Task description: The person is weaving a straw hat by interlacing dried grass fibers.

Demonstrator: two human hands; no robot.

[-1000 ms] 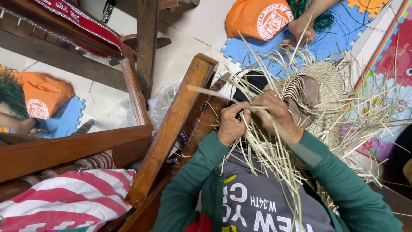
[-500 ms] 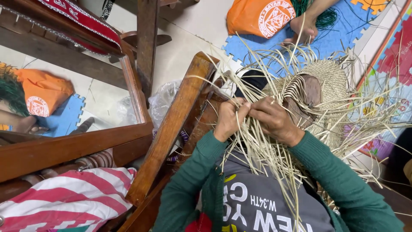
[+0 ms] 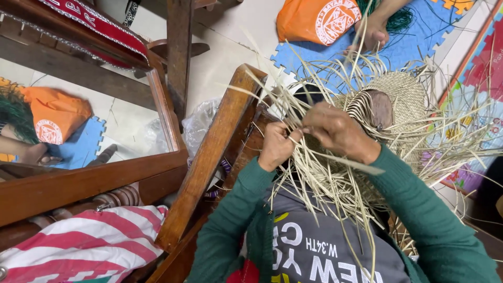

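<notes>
Between the two green sleeves, the left hand (image 3: 276,145) is closed on a few pale straw strands (image 3: 335,183), and the right hand (image 3: 338,131), touching it, curls its fingers around more strands. Just beyond the hands sits the half-woven straw hat (image 3: 403,94), loose ends fanning out all round. Left of them stands a slanted wooden beam (image 3: 209,157), with a blue foam mat (image 3: 414,42) farther off.
</notes>
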